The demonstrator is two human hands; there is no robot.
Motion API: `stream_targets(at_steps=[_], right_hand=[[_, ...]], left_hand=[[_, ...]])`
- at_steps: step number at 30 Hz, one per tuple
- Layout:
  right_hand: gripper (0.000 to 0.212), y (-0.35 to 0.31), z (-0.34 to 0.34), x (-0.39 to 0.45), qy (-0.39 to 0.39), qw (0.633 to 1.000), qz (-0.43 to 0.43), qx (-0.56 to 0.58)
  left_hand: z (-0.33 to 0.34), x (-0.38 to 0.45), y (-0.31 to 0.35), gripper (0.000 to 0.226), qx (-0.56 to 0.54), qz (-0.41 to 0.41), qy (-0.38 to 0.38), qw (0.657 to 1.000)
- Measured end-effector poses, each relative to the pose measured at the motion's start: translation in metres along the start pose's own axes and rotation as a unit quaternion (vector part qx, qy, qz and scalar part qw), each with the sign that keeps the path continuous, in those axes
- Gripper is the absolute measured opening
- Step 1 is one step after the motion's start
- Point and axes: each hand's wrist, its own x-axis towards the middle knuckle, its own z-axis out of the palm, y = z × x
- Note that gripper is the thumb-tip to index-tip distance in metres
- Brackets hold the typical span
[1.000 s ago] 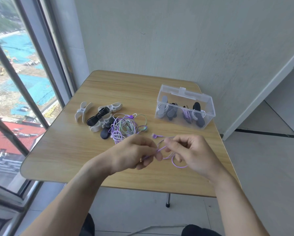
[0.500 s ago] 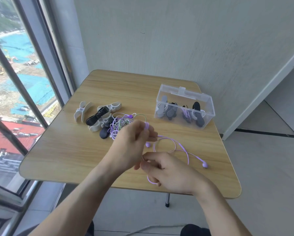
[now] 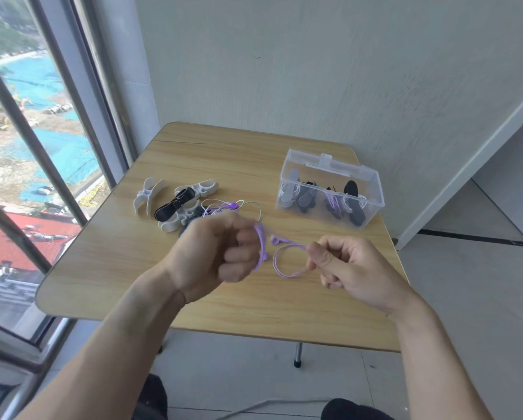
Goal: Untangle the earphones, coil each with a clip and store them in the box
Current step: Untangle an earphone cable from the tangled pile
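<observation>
1. Against the pale wall point(image 3: 345, 71), beside the tall window point(image 3: 26, 147): wooden table point(image 3: 223, 159) with rounded corners, on a thin metal leg point(image 3: 298, 356).
2. Toward the far right corner of the table: clear plastic box point(image 3: 372, 192), lid hinged back, already holding several coiled earphones pinned in grey and black clips.
3. Above the near middle of the table: left hand point(image 3: 214, 253), blurred, fingers curled into a loose fist around one end of the purple earphone cord point(image 3: 287, 268).
4. Just to the right, well apart from the box: right hand point(image 3: 354, 268), fingers curled, thumb and forefinger pinching the other part of the same cord.
5. Between the two hands: cord hanging in a single open loop, raised off the wood or brushing it, cannot tell which; one purple earbud point(image 3: 274, 239) showing near the left fist, a thicker purple piece curving along the left knuckles.
6. Beyond the left hand, toward the window side: loose pile of spare clips point(image 3: 175, 204), white, black and grey, some overlapping.
7. Right beside that pile, partly hidden by the left hand: tangled heap of earphones point(image 3: 223, 207), purple, white and green cords knotted together.
8. Below the table edge: grey tiled floor point(image 3: 466, 298) and a dark trouser knee point(image 3: 354, 410).
</observation>
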Motion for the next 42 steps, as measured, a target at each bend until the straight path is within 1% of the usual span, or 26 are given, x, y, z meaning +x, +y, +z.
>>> stream_targets(at_steps=[2,3,5,7,9,11,13,14,15,16,18,20,21,22,23,24,26,28,30,33,34,35,37,38,40,42], right_hand=[[0.037,0.003,0.007,0.003,-0.016,1.000,0.001,-0.023],[0.035,0.004,0.012,0.004,-0.028,0.999,0.005,-0.036],[0.033,0.005,0.025,0.005,-0.062,0.996,0.008,-0.067],[0.030,0.005,0.040,0.005,-0.105,0.990,0.014,-0.089],[0.027,0.002,0.052,0.003,-0.144,0.986,0.019,-0.087],[0.030,-0.003,0.058,0.001,-0.166,0.984,0.007,-0.064],[0.044,-0.008,0.054,0.000,-0.158,0.987,0.002,-0.009],[0.052,-0.008,0.049,0.000,-0.143,0.990,0.006,0.020],[0.055,-0.009,0.042,0.000,-0.128,0.991,0.009,0.040],[0.052,-0.009,0.035,0.001,-0.117,0.992,0.009,0.042],[0.034,-0.006,0.023,0.000,-0.103,0.995,0.004,0.017],[0.020,-0.002,0.013,-0.001,-0.084,0.996,0.010,0.014],[0.017,0.000,0.008,-0.002,-0.075,0.997,0.017,0.011],[0.016,0.002,0.003,-0.003,-0.065,0.998,0.023,-0.001],[0.016,0.002,-0.001,-0.004,-0.057,0.998,0.028,-0.019],[0.018,0.002,-0.005,-0.004,-0.049,0.998,0.033,-0.032],[0.023,0.003,-0.011,-0.005,-0.036,0.998,0.040,-0.040],[0.025,0.003,-0.013,-0.004,-0.025,0.999,0.031,-0.033],[0.022,0.002,-0.009,-0.003,-0.017,0.999,0.020,-0.036],[0.020,-0.001,0.011,-0.002,-0.025,0.998,0.009,-0.063],[0.021,-0.002,0.021,-0.002,-0.041,0.996,0.003,-0.075],[0.021,-0.004,0.031,-0.003,-0.064,0.994,-0.006,-0.089],[0.022,-0.009,0.046,-0.005,-0.117,0.989,-0.019,-0.091],[0.022,-0.012,0.049,-0.005,-0.137,0.988,-0.020,-0.070],[0.026,-0.021,0.044,-0.006,-0.145,0.989,-0.020,0.006],[0.030,-0.027,0.033,-0.006,-0.123,0.991,-0.027,0.054]], left_hand=[[0.000,0.002,0.000,0.024,-0.111,0.051,0.030,0.992],[-0.002,0.005,-0.001,0.023,-0.142,0.075,0.041,0.986],[-0.003,0.009,-0.004,0.024,-0.137,0.111,0.063,0.982],[0.000,0.013,-0.008,0.024,-0.060,0.132,0.094,0.985],[0.003,0.012,-0.011,0.023,0.077,0.135,0.124,0.980],[0.003,0.012,-0.017,0.026,0.224,0.117,0.132,0.959],[0.001,0.014,-0.024,0.029,0.360,0.106,0.120,0.919],[0.000,0.014,-0.025,0.032,0.413,0.097,0.110,0.899],[0.000,0.014,-0.025,0.033,0.435,0.085,0.092,0.892],[0.000,0.013,-0.022,0.032,0.422,0.069,0.070,0.901],[0.000,0.011,-0.016,0.029,0.375,0.020,0.031,0.926],[-0.002,0.008,-0.010,0.026,0.398,-0.030,-0.001,0.917],[-0.004,0.007,-0.008,0.024,0.406,-0.048,-0.019,0.913],[-0.006,0.006,-0.006,0.024,0.393,-0.059,-0.033,0.917],[-0.007,0.004,-0.004,0.027,0.362,-0.061,-0.036,0.930],[-0.008,0.003,-0.001,0.030,0.316,-0.053,-0.023,0.947],[-0.010,0.003,0.003,0.036,0.204,-0.020,0.031,0.978],[-0.012,0.005,0.004,0.037,0.066,0.019,0.076,0.995],[-0.010,0.006,0.005,0.036,-0.056,0.058,0.081,0.993],[-0.001,0.006,0.004,0.032,-0.156,0.098,0.059,0.981],[0.004,0.007,0.002,0.030,-0.156,0.107,0.063,0.980],[0.007,0.009,-0.001,0.028,-0.127,0.123,0.082,0.981],[0.010,0.011,-0.007,0.022,-0.004,0.153,0.140,0.978],[0.009,0.013,-0.012,0.020,0.061,0.159,0.157,0.973],[0.007,0.017,-0.020,0.026,0.156,0.162,0.148,0.963],[0.007,0.020,-0.028,0.036,0.200,0.170,0.124,0.957]])
